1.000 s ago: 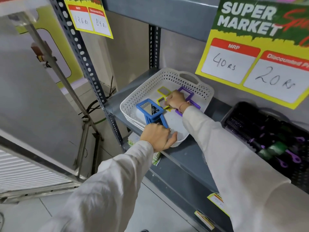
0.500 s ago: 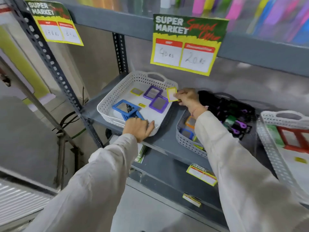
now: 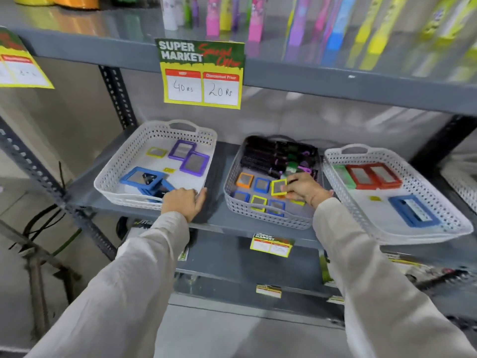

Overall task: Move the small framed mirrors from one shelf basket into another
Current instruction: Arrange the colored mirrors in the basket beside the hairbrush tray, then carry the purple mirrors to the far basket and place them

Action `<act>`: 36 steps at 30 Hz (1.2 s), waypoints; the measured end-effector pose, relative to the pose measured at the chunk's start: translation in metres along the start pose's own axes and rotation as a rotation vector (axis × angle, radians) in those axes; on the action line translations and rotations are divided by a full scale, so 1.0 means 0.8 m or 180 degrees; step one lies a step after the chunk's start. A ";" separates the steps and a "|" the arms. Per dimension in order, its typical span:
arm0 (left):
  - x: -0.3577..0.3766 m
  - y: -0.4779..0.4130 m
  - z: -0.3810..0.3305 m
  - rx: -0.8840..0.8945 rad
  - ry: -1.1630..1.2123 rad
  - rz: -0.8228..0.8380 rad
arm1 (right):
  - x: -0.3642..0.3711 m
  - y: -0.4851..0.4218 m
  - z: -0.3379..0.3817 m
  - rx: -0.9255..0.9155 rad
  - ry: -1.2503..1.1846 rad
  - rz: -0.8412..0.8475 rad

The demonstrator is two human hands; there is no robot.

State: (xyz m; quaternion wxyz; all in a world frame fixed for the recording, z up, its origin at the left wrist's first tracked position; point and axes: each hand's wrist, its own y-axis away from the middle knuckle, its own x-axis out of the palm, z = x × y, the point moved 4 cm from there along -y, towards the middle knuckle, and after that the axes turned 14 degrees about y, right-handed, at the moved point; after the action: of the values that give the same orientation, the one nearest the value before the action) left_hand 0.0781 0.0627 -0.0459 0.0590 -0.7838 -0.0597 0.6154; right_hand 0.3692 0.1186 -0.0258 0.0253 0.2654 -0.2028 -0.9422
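Observation:
My right hand [image 3: 304, 188] holds a small yellow-framed mirror [image 3: 279, 187] just above the front of the grey basket [image 3: 260, 215]. Several small mirrors lie there, among them an orange one [image 3: 244, 180] and a blue one [image 3: 262, 185]. My left hand [image 3: 184, 202] rests on the front rim of the white basket [image 3: 134, 140] at the left. That basket holds a small yellow mirror [image 3: 156, 152], two purple mirrors [image 3: 194, 164] and blue mirrors [image 3: 141, 177].
Dark hairbrushes [image 3: 278, 153] fill the back of the grey basket. A second white basket [image 3: 428, 223] at the right holds red and blue framed mirrors. A price sign [image 3: 201, 73] hangs from the shelf above. A slotted steel upright [image 3: 33, 161] stands at the left.
My right hand carried the yellow mirror from the white basket's right rim over to the grey basket. The view swung right and back. My left hand stayed on the white basket's rim.

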 end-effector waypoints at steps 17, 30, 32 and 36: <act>0.003 -0.001 0.001 0.0138 -0.0034 -0.0109 | -0.018 0.020 -0.028 0.0641 0.3082 -0.0289; -0.002 0.000 -0.001 0.0054 -0.0063 0.0008 | -0.012 0.011 -0.025 0.0451 0.3457 -0.0648; -0.003 0.001 -0.002 0.0051 -0.0052 0.0035 | -0.011 0.006 -0.011 0.0416 0.3288 -0.0800; -0.005 0.000 -0.004 0.0125 0.0002 0.0099 | 0.004 -0.010 0.046 0.0057 0.3149 -0.0961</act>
State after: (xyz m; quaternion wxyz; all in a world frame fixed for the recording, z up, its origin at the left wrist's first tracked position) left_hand 0.0800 0.0619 -0.0417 0.0647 -0.7835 -0.0353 0.6170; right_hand 0.3481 0.1387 -0.0018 -0.0204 0.7058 -0.1341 -0.6953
